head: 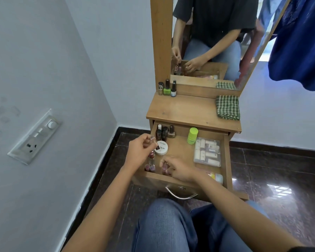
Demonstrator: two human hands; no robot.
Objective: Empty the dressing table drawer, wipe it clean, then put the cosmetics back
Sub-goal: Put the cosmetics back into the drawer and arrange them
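Drawer point(225, 157) open beneath the tabletop point(185, 110), cosmetics inside. At its 9 o'clock the left hand point(139, 149) pinches a nail polish bottle point(154, 142), likely lifting it out for emptying. At 6 o'clock the right hand point(180, 170) curls its fingers point(169, 160) over a pink bottle point(164, 168); whether they grip is unclear.

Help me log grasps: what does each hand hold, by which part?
Left hand pinches a small bottle near its upper end; right hand grips a pink bottle by its top.
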